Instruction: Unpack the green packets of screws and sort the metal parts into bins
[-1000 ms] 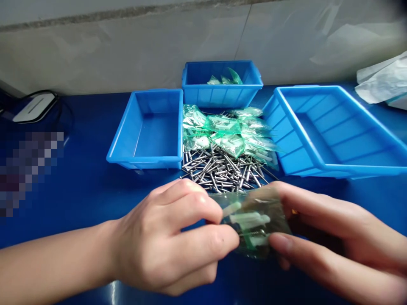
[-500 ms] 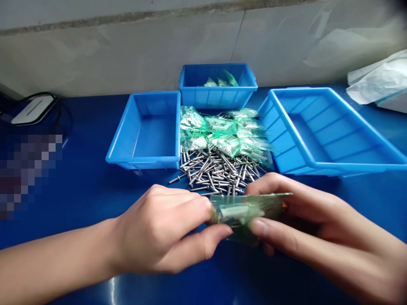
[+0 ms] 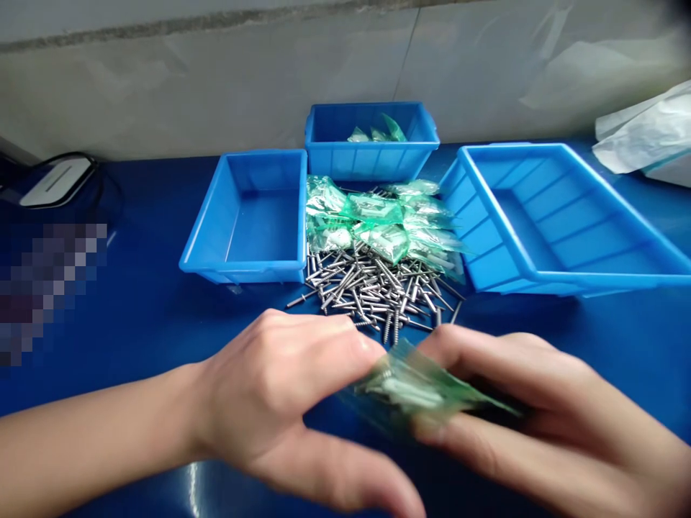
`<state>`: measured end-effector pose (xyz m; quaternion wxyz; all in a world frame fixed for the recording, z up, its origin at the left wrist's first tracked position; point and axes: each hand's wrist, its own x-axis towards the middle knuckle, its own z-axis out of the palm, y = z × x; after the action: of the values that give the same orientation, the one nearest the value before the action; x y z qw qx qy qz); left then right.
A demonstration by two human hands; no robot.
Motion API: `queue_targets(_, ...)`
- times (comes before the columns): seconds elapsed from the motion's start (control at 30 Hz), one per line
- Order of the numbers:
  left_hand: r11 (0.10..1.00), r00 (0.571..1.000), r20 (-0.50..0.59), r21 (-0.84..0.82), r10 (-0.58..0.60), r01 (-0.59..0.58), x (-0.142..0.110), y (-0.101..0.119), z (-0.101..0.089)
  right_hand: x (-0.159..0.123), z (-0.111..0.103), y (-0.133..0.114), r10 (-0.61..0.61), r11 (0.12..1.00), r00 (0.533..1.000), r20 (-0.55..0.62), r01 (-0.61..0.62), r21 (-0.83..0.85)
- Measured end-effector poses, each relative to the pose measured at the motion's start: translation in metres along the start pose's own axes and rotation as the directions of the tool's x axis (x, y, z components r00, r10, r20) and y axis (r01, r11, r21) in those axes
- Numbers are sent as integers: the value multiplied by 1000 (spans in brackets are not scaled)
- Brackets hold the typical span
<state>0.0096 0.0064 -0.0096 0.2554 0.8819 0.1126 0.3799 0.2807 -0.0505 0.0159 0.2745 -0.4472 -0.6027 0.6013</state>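
Note:
My right hand (image 3: 540, 424) pinches a small green-tinted clear bag (image 3: 415, 388) with white plastic pieces inside, held low over the blue table near its front edge. My left hand (image 3: 281, 403) sits beside the bag with thumb and fingers spread; its fingertips are close to or touching the bag's left end. Both are blurred by motion. Just beyond my hands lies a pile of metal screws (image 3: 372, 291), and behind it a heap of filled green bags (image 3: 378, 223).
Three blue bins stand behind the piles: a small one (image 3: 242, 259) at left, a small one (image 3: 372, 155) at the back with a few green bags, a large tilted one (image 3: 610, 270) at right. A white device (image 3: 54, 181) with cable lies far left; crumpled white plastic (image 3: 642, 137) far right.
My left hand has let go its pinch on the bag and spread its fingers. The bag has tilted and now sits in my right hand's fingers, slightly lower.

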Motion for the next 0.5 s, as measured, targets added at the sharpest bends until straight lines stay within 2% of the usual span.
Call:
queue_targets(0.03,999,999,-11,4,48,-48,0,-1,2,0,1,2,-3,1000,1000,26,3,2)
queue_targets(0.07,998,999,4,32,48,-48,-1,-1,3,1,3,3,-11,1000,999,37,11,-11)
queue_targets(0.13,998,997,71,66,6,-11,-3,1,4,0,4,5,-52,996,998,25,54,-73)
queue_targets(0.23,999,993,111,23,-43,40,-4,5,3,-5,2,5,-120,974,992,-28,112,-197)
queue_targets(0.3,998,995,85,40,-56,53,-3,6,2,-8,0,5,-168,953,985,-35,153,-260)
queue_targets(0.4,990,999,-10,134,-52,53,0,6,1,-13,-4,12,-224,919,974,-47,195,-342)
queue_targets(0.5,991,994,-52,93,-95,100,2,7,0,-17,-7,20,-286,881,948,-140,203,-427)
